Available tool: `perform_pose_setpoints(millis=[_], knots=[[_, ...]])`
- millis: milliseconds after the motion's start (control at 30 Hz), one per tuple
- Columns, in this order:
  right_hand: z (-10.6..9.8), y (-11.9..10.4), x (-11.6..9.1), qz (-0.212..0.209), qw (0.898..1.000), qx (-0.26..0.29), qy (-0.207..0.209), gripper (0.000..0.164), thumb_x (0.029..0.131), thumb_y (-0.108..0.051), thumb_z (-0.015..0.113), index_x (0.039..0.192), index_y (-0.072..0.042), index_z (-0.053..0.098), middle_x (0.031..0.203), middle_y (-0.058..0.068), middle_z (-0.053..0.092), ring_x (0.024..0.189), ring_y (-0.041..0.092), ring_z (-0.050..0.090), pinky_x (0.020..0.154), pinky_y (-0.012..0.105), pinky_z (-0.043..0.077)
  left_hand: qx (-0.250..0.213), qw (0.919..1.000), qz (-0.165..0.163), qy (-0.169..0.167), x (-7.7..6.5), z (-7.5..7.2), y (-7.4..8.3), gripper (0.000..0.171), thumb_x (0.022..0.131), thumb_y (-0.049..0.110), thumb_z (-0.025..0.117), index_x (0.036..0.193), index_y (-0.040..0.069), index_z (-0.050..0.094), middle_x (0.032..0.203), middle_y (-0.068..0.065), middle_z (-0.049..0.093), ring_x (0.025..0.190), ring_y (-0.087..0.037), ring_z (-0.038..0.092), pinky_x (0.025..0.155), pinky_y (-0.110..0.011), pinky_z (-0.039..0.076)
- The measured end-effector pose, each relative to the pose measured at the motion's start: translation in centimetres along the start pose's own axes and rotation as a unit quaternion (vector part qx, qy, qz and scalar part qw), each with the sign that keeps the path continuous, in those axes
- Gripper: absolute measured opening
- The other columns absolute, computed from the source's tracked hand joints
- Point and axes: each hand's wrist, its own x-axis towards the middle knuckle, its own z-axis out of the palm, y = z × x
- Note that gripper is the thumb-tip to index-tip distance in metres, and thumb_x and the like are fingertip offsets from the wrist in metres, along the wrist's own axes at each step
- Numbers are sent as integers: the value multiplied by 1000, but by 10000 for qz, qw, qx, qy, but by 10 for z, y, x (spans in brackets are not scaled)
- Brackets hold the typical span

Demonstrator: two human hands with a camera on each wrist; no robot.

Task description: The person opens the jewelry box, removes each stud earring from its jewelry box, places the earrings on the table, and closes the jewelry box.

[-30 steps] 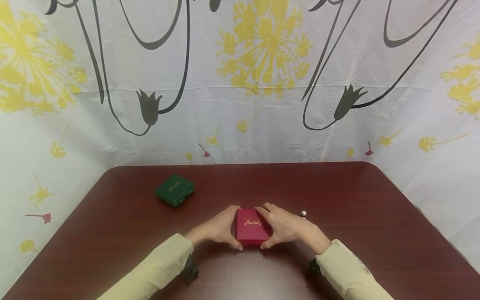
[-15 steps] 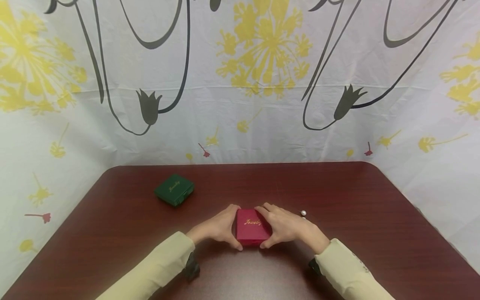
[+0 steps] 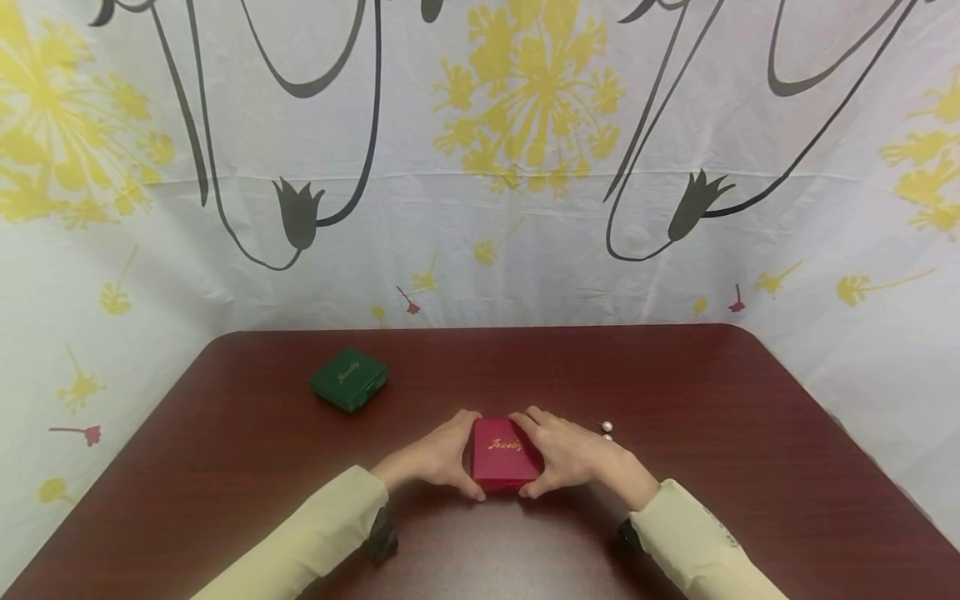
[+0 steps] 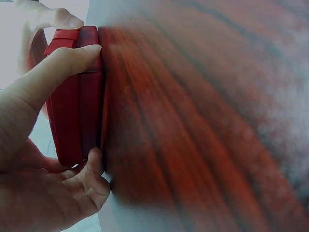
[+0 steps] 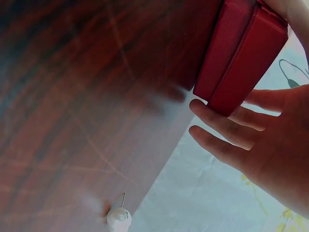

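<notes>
A closed red jewelry box [image 3: 498, 463] with gold lettering on its lid lies on the table, between both hands. My left hand [image 3: 441, 454] grips its left side, thumb at the front and fingers around the back corner. From the right, my right hand [image 3: 576, 451] holds the box the same way. In the left wrist view the left thumb lies across the front of the box [image 4: 66, 116] near its clasp strap. The right wrist view shows right fingers spread at the far end of the box [image 5: 240, 63]. Pearl earrings [image 3: 607, 427] lie just beyond the right hand.
A closed green jewelry box [image 3: 348, 379] sits at the back left of the dark red wooden table [image 3: 637, 367]. One pearl stud [image 5: 119, 219] shows with its pin in the right wrist view. A patterned white cloth [image 3: 480, 283] hangs behind the table.
</notes>
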Motion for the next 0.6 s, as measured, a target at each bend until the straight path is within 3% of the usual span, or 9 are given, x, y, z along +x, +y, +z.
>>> perform_pose_setpoints(millis=[600], knots=[[-2, -2, -2, 182, 9997, 74, -122, 92, 60, -49, 74, 130, 0, 38, 114, 8, 47, 91, 20, 53, 79, 37, 47, -43, 10000, 74, 22, 0, 2, -2, 89, 52, 31, 84, 121, 2, 37, 105, -3, 44, 98, -15, 44, 88, -31, 41]])
